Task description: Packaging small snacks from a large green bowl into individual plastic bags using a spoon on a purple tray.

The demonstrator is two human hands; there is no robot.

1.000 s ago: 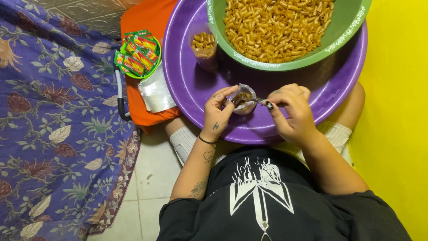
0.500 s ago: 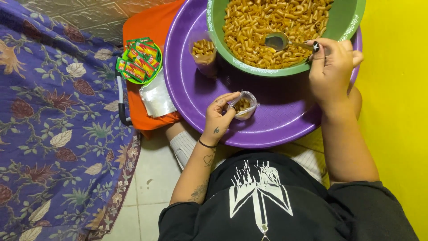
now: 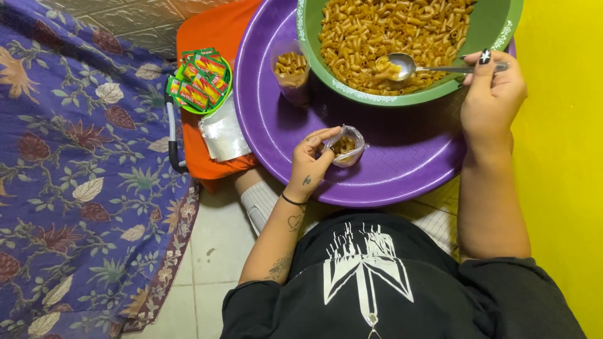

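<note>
Floor: tiled, with a yellow wall (image 3: 565, 188) along my right and a purple floral cloth (image 3: 81, 188) on my left; no bench here, everything sits on the floor in front of my knees.
Tray: a round purple tray (image 3: 389, 169) carries the work; an orange board (image 3: 210, 37) lies under its left edge.
Bowl: a green bowl (image 3: 502, 25) of orange-brown macaroni sits on the tray's far right part.
Left hand: my left hand (image 3: 309, 164) pinches the mouth of a small clear bag (image 3: 347, 145), fingers closed on its rim; the bag rests on the tray near its middle, partly filled with macaroni.
Right hand: my right hand (image 3: 493, 94) is closed on the handle of a spoon (image 3: 402, 64), at the bowl's right rim.
Spoon: its long axis runs left to right, bowl end pointing left into the pasta, with a scoop of macaroni on it.
Key relation: the bag lies nearer to me and to the left of the spoon's loaded end, past the bowl's near rim; my right hand carries the load, my left only holds the bag open.
Cup: a clear cup (image 3: 291, 75) of macaroni stands on the tray, just left of the bowl.
Sachets: green and red sachets (image 3: 200, 80) sit in a small green dish on the board, a stack of clear bags (image 3: 224, 133) beside them.
</note>
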